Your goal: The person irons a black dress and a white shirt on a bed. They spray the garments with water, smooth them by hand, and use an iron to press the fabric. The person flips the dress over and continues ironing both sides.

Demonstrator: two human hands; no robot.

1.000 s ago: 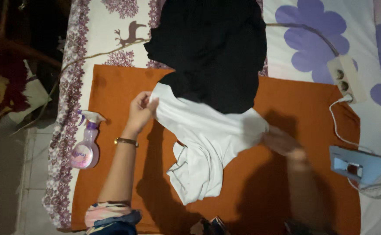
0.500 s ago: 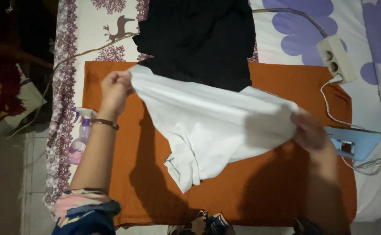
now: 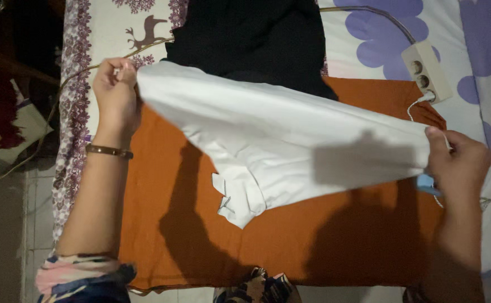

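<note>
A white garment [image 3: 290, 140] is stretched across the middle of the frame, held up between two hands above an orange cloth [image 3: 324, 247] spread over a bed. The left hand [image 3: 115, 92], at the upper left of the frame, is closed on one corner of the garment, fingers curled around the fabric edge; a thin brown bracelet [image 3: 108, 150] sits on that wrist. The right hand [image 3: 458, 160], at the right edge of the frame, pinches the opposite end, thumb on top and fingers folded under. The fabric runs taut between the two grips along its upper edge, while its lower part hangs down in a loose, creased point at the centre, just above the orange cloth, where both arms and the garment cast dark shadows.

Behind the garment, at the top centre, a black garment [image 3: 251, 39] lies partly on the orange cloth and partly on the patterned bedsheet [image 3: 94, 33]. At the upper right a white power strip [image 3: 426, 70] rests on a sheet with purple flowers [image 3: 380, 45], a white cable plugged into it and running down toward the right hand. A bit of light blue object [image 3: 425, 182] shows just beneath that hand; what it is cannot be told.
</note>
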